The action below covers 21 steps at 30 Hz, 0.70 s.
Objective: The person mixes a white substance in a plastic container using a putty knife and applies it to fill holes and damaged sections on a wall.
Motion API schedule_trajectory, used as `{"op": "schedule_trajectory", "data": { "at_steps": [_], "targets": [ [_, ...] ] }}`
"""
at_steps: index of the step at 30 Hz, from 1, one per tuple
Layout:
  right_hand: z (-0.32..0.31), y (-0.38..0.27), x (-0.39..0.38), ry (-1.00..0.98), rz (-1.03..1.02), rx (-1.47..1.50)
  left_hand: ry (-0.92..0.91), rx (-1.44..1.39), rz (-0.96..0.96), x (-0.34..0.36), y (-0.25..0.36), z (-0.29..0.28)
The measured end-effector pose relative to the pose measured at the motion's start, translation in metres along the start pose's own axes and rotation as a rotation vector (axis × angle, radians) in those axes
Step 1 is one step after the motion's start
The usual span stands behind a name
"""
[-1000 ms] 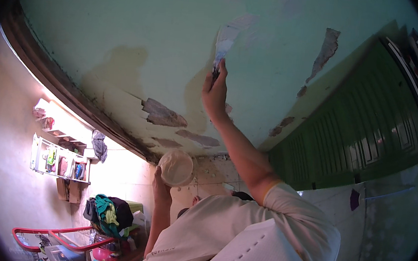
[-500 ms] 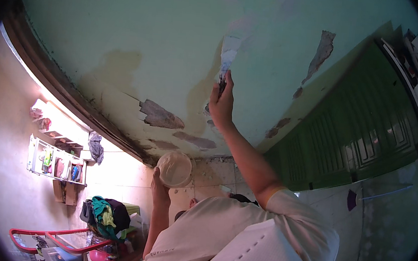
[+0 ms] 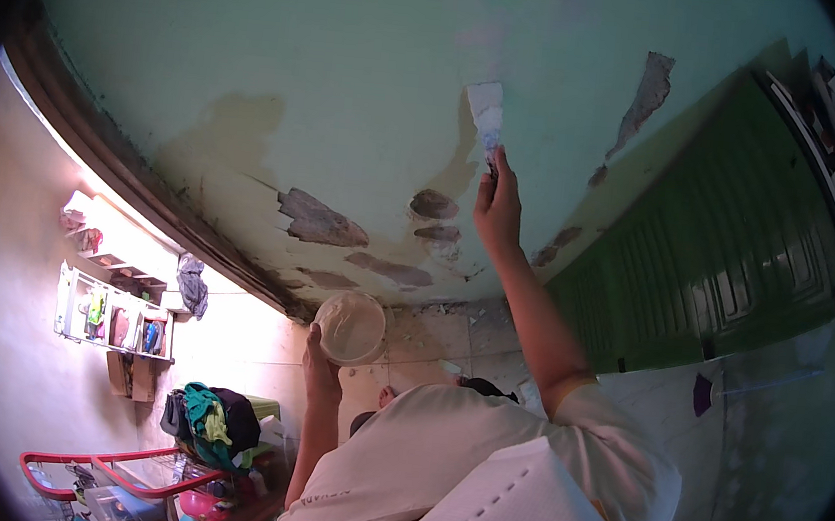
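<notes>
Raised against the green wall (image 3: 354, 84), my right hand (image 3: 500, 206) is closed round the handle of a putty knife (image 3: 486, 109). White paste coats its blade, which lies at or very near the wall surface. Lower down on the left, my left hand (image 3: 322, 370) grips a round whitish tub (image 3: 351, 327) by its side. Pale paste lines the inside of the tub. Bare grey patches of peeled paint (image 3: 319, 221) show on the wall between the two hands, with a dark hollow (image 3: 434, 204) left of my right wrist.
A green ribbed panel (image 3: 710, 249) stands close on the right. A dark wooden frame (image 3: 145, 169) edges the wall on the left. Beyond it are a red-railed rack (image 3: 97, 458), piled clothes (image 3: 211, 422) and a white shelf (image 3: 111, 316). Debris lies on the tiled floor (image 3: 425, 337).
My right hand and the putty knife have moved right across the wall and slightly down, uncovering the dark hollow. The tub in my left hand has shifted slightly upward in the view.
</notes>
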State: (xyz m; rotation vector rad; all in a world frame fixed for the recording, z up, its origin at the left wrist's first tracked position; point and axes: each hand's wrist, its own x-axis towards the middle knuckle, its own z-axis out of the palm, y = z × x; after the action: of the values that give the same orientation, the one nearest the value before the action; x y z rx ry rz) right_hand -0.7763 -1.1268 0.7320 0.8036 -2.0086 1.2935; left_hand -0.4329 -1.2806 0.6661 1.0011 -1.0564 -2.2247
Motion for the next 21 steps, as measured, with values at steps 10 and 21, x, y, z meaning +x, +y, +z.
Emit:
{"op": "schedule_trajectory", "data": {
  "at_steps": [10,21],
  "targets": [
    [-0.011,0.019,0.031,-0.013,-0.028,-0.069,-0.09,0.0,0.012,0.012,-0.005,0.001],
    [0.013,0.026,0.002,0.097,0.121,0.052,-0.145,0.012,0.002,0.013,-0.009,0.002]
  ]
}}
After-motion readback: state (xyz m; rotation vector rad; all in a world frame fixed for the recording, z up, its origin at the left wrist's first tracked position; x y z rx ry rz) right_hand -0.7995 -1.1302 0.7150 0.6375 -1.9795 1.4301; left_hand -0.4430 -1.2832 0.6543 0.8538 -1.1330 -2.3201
